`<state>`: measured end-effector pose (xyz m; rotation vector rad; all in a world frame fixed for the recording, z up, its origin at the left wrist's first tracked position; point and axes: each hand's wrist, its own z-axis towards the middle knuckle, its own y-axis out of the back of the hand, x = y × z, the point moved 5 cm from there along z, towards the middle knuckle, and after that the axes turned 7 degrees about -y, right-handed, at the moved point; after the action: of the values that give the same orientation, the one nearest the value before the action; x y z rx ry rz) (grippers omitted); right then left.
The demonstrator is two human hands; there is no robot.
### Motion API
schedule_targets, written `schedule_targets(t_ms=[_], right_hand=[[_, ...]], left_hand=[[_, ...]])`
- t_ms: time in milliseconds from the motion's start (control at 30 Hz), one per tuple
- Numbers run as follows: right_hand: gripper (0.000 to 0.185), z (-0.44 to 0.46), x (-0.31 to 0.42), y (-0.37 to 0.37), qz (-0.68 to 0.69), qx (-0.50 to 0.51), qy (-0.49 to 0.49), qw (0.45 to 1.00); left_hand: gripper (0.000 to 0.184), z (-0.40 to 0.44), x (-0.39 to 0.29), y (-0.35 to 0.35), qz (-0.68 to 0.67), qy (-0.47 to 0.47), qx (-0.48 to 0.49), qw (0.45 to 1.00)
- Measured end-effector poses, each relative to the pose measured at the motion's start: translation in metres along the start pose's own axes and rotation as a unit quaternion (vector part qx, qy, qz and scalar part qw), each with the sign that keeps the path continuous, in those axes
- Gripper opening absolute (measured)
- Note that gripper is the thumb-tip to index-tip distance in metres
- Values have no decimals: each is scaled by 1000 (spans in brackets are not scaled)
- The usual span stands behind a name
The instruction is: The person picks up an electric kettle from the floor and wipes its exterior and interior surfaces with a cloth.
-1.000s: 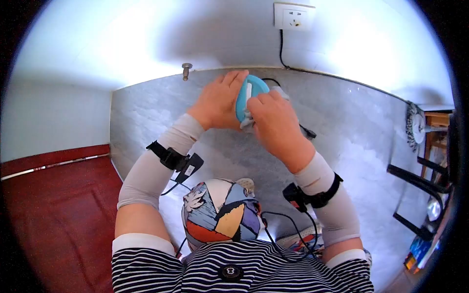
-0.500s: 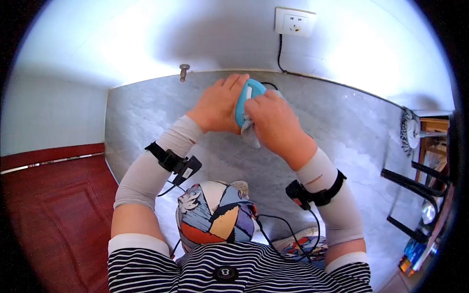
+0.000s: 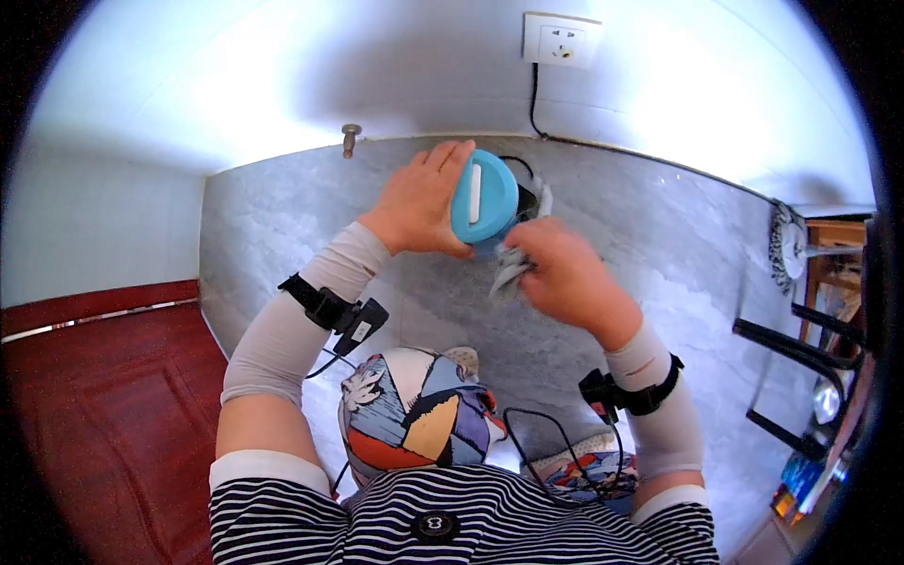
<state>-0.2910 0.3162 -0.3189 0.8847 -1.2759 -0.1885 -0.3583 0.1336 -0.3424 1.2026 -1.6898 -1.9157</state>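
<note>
My left hand grips a clear container by its side, with fingers wrapped around it. The round blue lid on top faces me and carries a white bar-shaped handle. Just to the lower right of the lid, my right hand pinches a crumpled grey cloth and is slightly blurred. Part of the cloth trails up along the container's right side. Most of the container's body is hidden beneath the lid and my left hand.
A black cord runs from the wall socket along the wall's foot. A metal doorstop is near the wall, a red door at left. Black metal bars stand at right on the grey floor.
My right hand, with the cloth, has moved off the lid toward the lower right. The lid is now uncovered and faces me more fully; my left hand keeps its hold.
</note>
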Motion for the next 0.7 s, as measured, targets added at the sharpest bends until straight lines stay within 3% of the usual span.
schedule_targets(t_ms=[67,133,267,333,433,533,700], right_hand=[[28,-3,-8,14,25,-53,-38,998],[27,2,-27,31,156,-83,-228,958],[26,44,-28,29,80,-191,-133,969],[26,66,-22,16,7,-232,15,973],[27,71,-28,0,-2,-207,-40,977],[25,50,-17,-2,-19,-207,2,978],[21,20,3,-7,-22,-184,-12,983]], left_hand=[[127,0,1,-1,-5,-4,-4,1000],[127,0,-1,-1,-8,-10,-7,1000],[127,2,-2,2,-1,-15,-5,1000],[127,3,-3,2,-5,-24,-9,1000],[126,3,-4,3,-14,-13,2,1000],[126,3,-6,5,-6,8,5,1000],[126,4,-5,6,6,1,-12,1000]])
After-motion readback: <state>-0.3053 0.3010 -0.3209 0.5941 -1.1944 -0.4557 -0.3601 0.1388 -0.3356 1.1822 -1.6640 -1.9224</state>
